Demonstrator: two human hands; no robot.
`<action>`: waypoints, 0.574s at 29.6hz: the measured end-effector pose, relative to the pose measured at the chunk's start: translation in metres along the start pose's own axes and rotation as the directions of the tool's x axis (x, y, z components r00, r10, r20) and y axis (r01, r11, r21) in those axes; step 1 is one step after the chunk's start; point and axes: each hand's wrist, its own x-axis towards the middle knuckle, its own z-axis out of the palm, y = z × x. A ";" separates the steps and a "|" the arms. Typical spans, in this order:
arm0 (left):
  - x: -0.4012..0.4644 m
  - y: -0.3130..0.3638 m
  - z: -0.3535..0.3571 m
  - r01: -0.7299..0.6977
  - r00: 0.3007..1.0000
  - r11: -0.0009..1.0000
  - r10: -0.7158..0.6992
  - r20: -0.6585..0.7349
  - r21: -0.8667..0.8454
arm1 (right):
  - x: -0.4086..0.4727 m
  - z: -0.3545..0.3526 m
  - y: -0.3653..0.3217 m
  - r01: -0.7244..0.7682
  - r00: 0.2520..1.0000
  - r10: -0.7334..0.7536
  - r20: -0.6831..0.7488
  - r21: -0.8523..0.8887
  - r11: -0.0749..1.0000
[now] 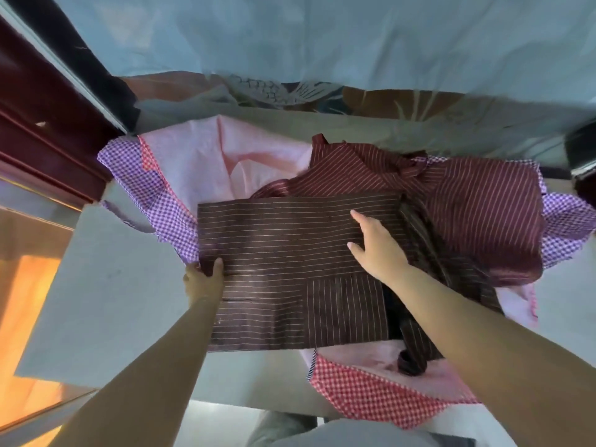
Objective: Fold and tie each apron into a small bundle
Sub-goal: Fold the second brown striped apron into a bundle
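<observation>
A dark brown striped apron [283, 262] lies folded flat in the middle of the grey table [106, 291]. My left hand [203, 279] grips its left edge, thumb on top of the cloth. My right hand [377, 245] presses flat on the apron's right part with fingers spread. A strap [411, 361] of this apron trails off its lower right corner. Behind it lies a crumpled maroon striped apron [467, 201]. Under both spread a pink apron [225, 156] with purple checked trim [151, 195] and red checked trim [371, 391].
A pale blue sheet [322, 37] hangs across the back, with patterned fabric [290, 91] below it. Dark red wood framing [38, 124] stands at the left. An orange floor [22, 317] shows past the table's left edge.
</observation>
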 end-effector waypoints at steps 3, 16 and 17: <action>-0.010 -0.020 0.011 0.058 0.997 0.996 -0.061 0.040 0.066 | -0.023 0.033 0.002 0.083 0.996 -0.080 0.026 -0.198 0.977; -0.038 -0.015 0.029 -0.456 0.827 0.668 0.562 0.002 0.588 | -0.060 0.038 0.030 0.062 0.947 -0.094 -0.306 -0.115 0.991; -0.049 -0.004 0.046 -0.591 0.738 0.535 0.661 0.137 0.604 | -0.063 0.032 0.040 -0.027 0.923 -0.036 -0.382 -0.158 0.987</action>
